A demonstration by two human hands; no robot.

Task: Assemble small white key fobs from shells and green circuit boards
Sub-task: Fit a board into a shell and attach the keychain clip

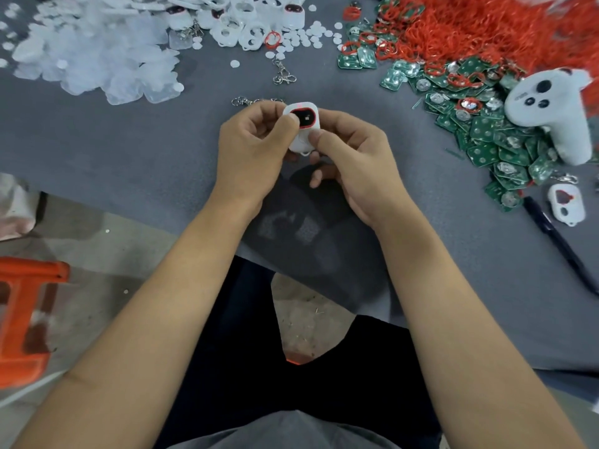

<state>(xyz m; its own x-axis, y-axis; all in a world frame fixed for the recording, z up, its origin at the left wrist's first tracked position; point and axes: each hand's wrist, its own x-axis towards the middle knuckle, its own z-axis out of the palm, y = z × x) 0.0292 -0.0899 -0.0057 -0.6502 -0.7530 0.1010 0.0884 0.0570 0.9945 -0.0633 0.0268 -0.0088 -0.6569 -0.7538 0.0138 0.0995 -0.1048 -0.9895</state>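
Grey felt-like cloth point(129, 140) is covering the worktable, with heaps of parts lying along its far edge: translucent white plastic shells and covers point(97, 56) at the far left, a spread of small green circuit boards point(486, 134) at the right, and a mound of thin red rubber rings point(486, 24) behind the boards. Both hands are meeting over the middle of the cloth and gripping 1 small white plastic key fob with a red-ringed dark window point(303, 126). The left hand point(252, 157) is pinching the fob's upper left side, its thumb pressing beside the window, while the right hand point(353, 163) is clamping the lower right edge between thumb and curled fingers. The fob is standing tilted, its long axis running from the window end, farthest from the person, down to the small loop nearest the body, face turned up toward the camera. It looks as if the halves are being squeezed together. Neither hand is clearly nearer; the fob is sitting between them, so any seating pressure would be coming from both thumbs. A second white fob point(565, 204) is lying well apart at the right, beside a black pen point(557, 238).
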